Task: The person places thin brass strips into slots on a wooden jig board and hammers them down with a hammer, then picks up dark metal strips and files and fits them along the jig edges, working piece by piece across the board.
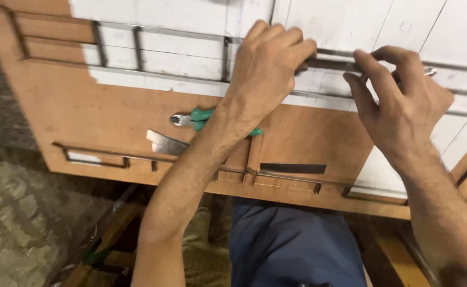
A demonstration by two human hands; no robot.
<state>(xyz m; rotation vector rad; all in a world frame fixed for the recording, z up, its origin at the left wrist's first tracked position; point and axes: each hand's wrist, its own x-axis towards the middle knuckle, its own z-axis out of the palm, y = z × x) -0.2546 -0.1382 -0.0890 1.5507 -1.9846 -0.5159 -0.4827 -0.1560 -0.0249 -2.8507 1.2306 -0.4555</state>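
Observation:
My left hand (269, 64) is closed over a thin dark metal strip (333, 65) that lies on a white sheet on the wooden board (100, 117). My right hand (403, 98) pinches the same strip a little further right, thumb below and fingers above. A long run of metal strip (159, 54) stretches left from my left hand in two parallel lines with short cross pieces. What lies under my left palm is hidden.
Green-handled pliers (193, 118) lie on the board beside my left forearm. A flat metal blade (165, 142) and a dark metal strip piece (293, 168) rest near the board's front edge. More strip frames the front edge (92, 155). Rough stone floor lies left.

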